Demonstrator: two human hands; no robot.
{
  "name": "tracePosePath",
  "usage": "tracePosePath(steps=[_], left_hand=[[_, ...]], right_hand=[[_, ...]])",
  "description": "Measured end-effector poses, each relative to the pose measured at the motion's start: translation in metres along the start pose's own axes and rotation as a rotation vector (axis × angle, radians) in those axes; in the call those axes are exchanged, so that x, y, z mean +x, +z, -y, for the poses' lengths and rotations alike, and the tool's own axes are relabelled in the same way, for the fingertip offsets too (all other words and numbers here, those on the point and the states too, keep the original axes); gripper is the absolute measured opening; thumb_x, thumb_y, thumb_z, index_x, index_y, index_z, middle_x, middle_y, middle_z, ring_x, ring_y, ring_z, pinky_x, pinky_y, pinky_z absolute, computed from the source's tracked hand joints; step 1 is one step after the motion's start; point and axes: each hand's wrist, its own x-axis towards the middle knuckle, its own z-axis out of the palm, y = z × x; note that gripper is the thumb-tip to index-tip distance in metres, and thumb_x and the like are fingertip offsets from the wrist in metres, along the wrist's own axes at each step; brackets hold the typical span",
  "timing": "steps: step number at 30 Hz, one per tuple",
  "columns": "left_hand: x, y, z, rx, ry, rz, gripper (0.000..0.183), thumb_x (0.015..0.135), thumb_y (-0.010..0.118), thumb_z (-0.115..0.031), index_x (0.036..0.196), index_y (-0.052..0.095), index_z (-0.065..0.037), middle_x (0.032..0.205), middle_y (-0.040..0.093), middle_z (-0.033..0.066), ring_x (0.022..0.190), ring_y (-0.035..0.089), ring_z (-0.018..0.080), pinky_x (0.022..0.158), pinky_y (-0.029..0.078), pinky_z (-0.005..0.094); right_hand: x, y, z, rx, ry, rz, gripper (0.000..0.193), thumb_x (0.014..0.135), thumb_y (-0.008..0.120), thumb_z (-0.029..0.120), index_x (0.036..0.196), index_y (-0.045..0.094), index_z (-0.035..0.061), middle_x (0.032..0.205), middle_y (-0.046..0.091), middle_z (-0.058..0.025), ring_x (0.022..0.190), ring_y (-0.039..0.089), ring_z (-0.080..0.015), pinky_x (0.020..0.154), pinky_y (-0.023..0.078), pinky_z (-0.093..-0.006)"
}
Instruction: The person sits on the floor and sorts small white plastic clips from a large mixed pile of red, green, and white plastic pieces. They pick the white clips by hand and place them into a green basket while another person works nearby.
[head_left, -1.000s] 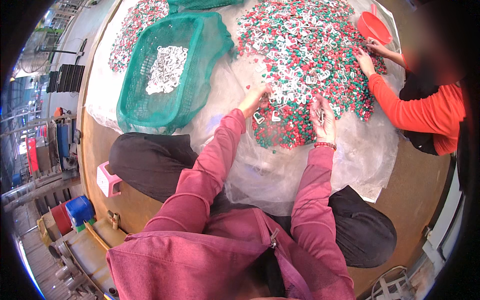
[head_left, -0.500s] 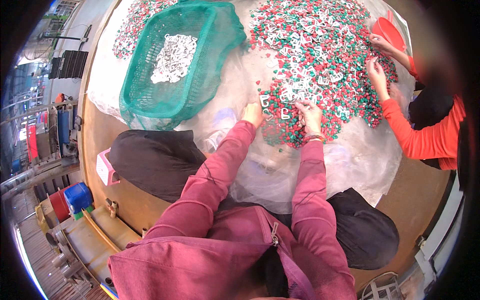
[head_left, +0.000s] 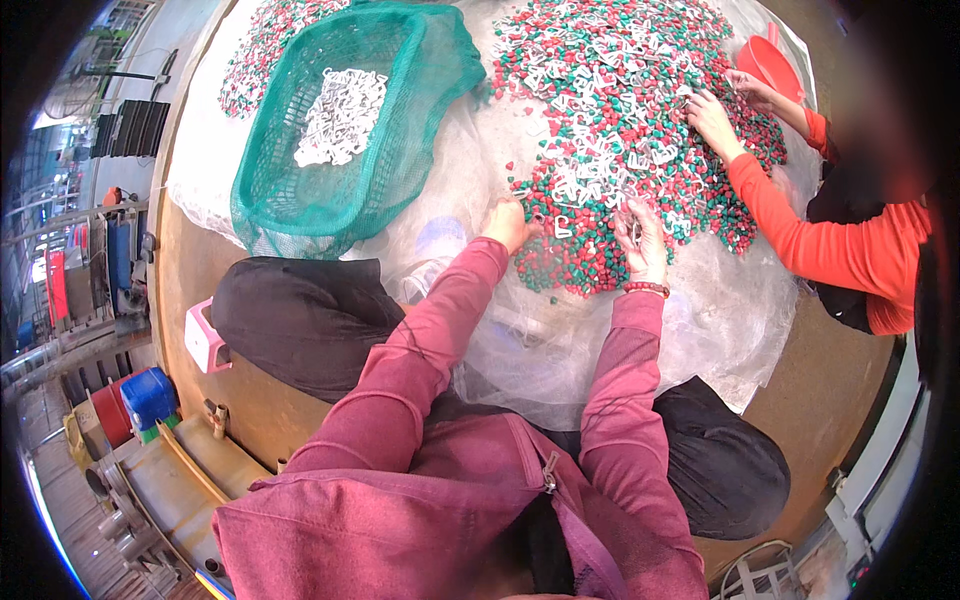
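Observation:
A wide pile of small red and green pieces [head_left: 590,258], mixed with white plastic hook-shaped pieces [head_left: 590,180], lies in front of me on clear sheeting. My left hand [head_left: 508,224] is at the pile's near left edge, its fingers closed and pressed together; what they hold is hidden. Over the near right part of the pile, my right hand [head_left: 645,242] has its fingers curled in, with something small and pale between them that is too small to name. A single white hook piece [head_left: 562,228] lies among red and green ones between my hands.
A green mesh-covered basket [head_left: 250,190] holding white pieces [head_left: 342,115] stands at the left. Across the pile's right side reach a co-worker's hands [head_left: 712,122] in orange sleeves. Behind them is a red scoop-like bowl [head_left: 772,68]. A pink stool [head_left: 203,336] stands beside my left knee.
My right hand has moved to the right and turned, away from the white pieces at the middle. My left hand has shifted slightly. The co-worker's nearer hand has reached further left over the pile.

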Motion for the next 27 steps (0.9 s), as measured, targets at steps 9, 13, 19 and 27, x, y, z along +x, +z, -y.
tracePosePath(steps=[9,13,19,27], left_hand=[[0.010,-0.021,-0.014,-0.920,-0.248,0.285,0.023,0.083,0.061,-0.028,0.091,0.058,-0.007,0.088,0.063,0.0111,0.082,0.064,0.0293,0.057,0.051,0.0399],[0.013,-0.061,-0.017,-1.726,-0.186,0.482,0.018,0.083,0.060,-0.024,0.092,0.054,-0.010,0.087,0.061,0.0042,0.081,0.064,0.0217,0.046,0.048,0.0301],[0.012,-0.070,-0.047,-1.682,0.018,0.543,0.017,0.080,0.058,-0.007,0.094,0.049,-0.005,0.084,0.058,0.0075,0.073,0.064,0.0215,0.046,0.046,0.0265],[0.016,-0.064,-0.054,-1.936,0.014,0.709,0.023,0.085,0.061,-0.025,0.097,0.051,-0.009,0.086,0.059,0.0083,0.071,0.063,0.0183,0.043,0.045,0.0247]], right_hand=[[0.002,0.008,0.000,-0.187,-0.023,0.037,0.009,0.085,0.060,0.006,0.091,0.056,0.0014,0.077,0.062,-0.0087,0.054,0.053,-0.0099,0.042,0.038,-0.0206],[0.001,0.010,-0.003,-0.186,-0.034,0.028,0.014,0.086,0.061,0.011,0.094,0.057,0.0002,0.078,0.063,-0.0088,0.056,0.056,-0.0103,0.042,0.039,-0.0197],[0.003,0.023,-0.001,-0.291,-0.038,0.059,0.020,0.091,0.057,0.020,0.092,0.058,-0.0002,0.073,0.063,-0.0092,0.048,0.055,-0.0093,0.036,0.036,-0.0194],[-0.021,0.042,0.021,-0.414,-0.158,0.030,0.022,0.090,0.056,0.016,0.104,0.063,-0.0001,0.074,0.061,-0.0040,0.048,0.052,-0.0061,0.036,0.035,-0.0181]])
